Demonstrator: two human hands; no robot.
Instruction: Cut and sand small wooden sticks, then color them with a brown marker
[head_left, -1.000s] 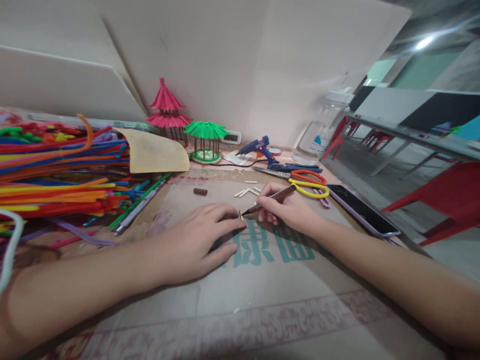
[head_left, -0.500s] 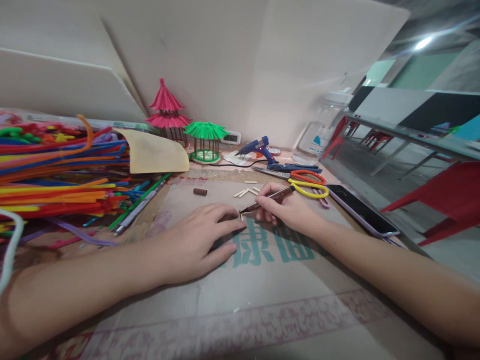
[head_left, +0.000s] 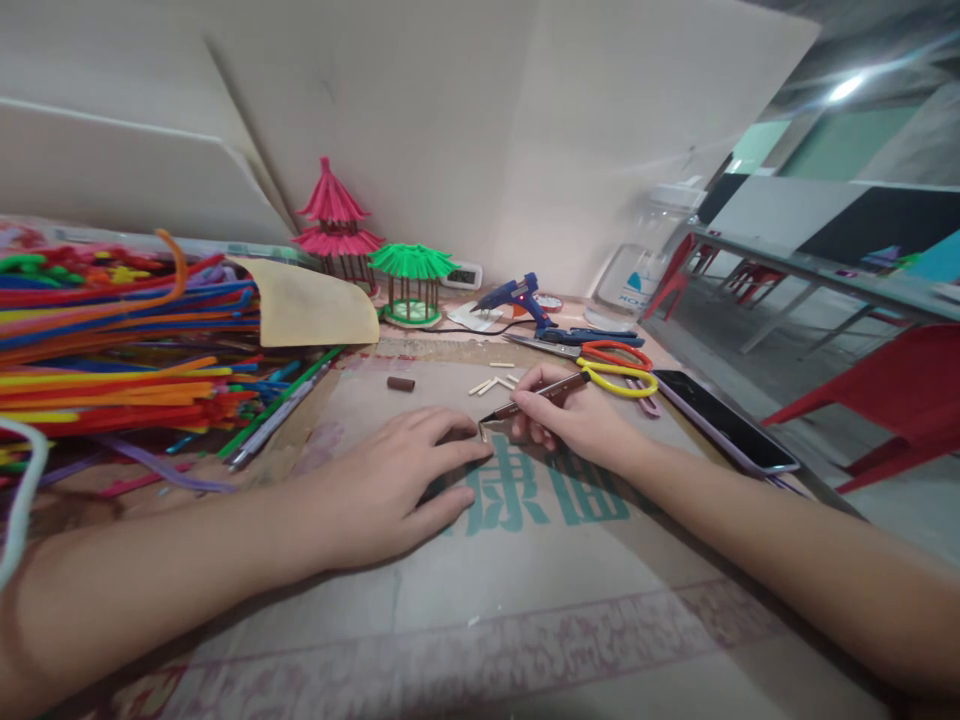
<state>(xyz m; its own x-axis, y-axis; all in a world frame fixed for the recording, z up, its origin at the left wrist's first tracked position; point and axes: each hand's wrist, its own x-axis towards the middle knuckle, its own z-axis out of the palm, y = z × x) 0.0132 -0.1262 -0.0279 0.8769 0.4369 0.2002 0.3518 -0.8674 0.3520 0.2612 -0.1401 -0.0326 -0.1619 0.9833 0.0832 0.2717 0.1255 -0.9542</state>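
My left hand (head_left: pixel 390 480) lies flat on a cardboard sheet (head_left: pixel 525 590), its fingertips pressing down a small pale stick (head_left: pixel 482 430). My right hand (head_left: pixel 574 415) grips a brown marker pen (head_left: pixel 534 396) like a pencil, its tip touching the end of that stick. A few more short pale sticks (head_left: pixel 495 383) lie just beyond the pen. The brown pen cap (head_left: pixel 400 383) rests on the cardboard farther left.
A big heap of coloured pipe cleaners (head_left: pixel 112 340) fills the left. At the back stand a pink pagoda model (head_left: pixel 335 225), a green pavilion model (head_left: pixel 412 280) and a blue glue gun (head_left: pixel 517 297). Scissors (head_left: pixel 615 365) and a phone (head_left: pixel 724 420) lie right; red chair (head_left: pixel 900 400) beyond.
The pen tip has crept slightly up and left along the stick's end; my left hand has stayed put.
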